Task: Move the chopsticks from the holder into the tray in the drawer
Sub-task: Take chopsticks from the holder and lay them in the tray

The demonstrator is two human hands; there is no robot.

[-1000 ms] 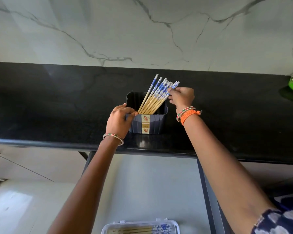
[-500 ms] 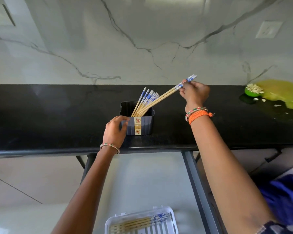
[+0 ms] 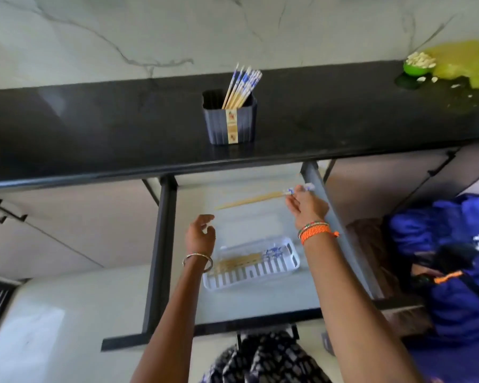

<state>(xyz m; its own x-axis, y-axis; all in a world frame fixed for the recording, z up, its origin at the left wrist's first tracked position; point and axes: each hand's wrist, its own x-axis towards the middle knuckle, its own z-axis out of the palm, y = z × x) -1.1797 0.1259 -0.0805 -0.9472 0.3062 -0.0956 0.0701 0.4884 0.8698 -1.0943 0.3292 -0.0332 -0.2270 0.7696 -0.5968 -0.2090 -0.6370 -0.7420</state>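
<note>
A dark ribbed holder (image 3: 230, 121) stands on the black counter with several blue-topped wooden chopsticks (image 3: 241, 85) leaning in it. Below, the drawer (image 3: 260, 297) is pulled out, and a white slotted tray (image 3: 260, 268) in it holds several chopsticks. My right hand (image 3: 306, 205) pinches a pair of chopsticks (image 3: 249, 201) by their blue ends, held level above the drawer and beyond the tray. My left hand (image 3: 201, 233) hovers over the tray's left end, fingers loosely curled, holding nothing.
The black counter (image 3: 94, 139) overhangs the drawer's back. A green bowl (image 3: 418, 67) and a yellow cloth (image 3: 465, 62) sit at the counter's far right. A blue bag (image 3: 440, 272) lies on the floor right of the drawer. Dark drawer rails (image 3: 161, 244) run on both sides.
My right hand drew a pair of chopsticks out of the holder and carried it down over the drawer. My left hand let go of the holder and dropped toward the tray.
</note>
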